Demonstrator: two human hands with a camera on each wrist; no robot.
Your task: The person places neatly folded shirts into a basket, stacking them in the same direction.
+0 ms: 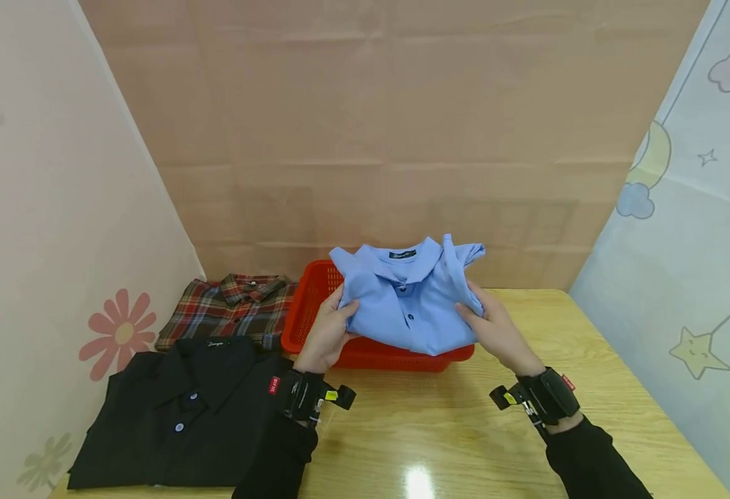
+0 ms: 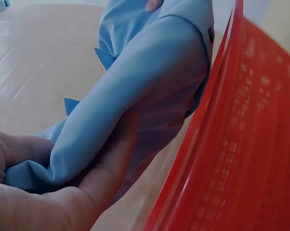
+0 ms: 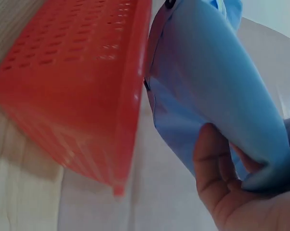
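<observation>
— So what does each grip have hold of?
— Left hand pinches the left edge of the folded light-blue shirt, right hand the right edge; fingers curl under, thumbs on top.
— And which way does it lie?
— Its long axis runs hand to hand, collar away from the person, both hands equally near. It hangs over the red plastic basket on the wooden tabletop, the black shirt and plaid shirt lying left.
</observation>
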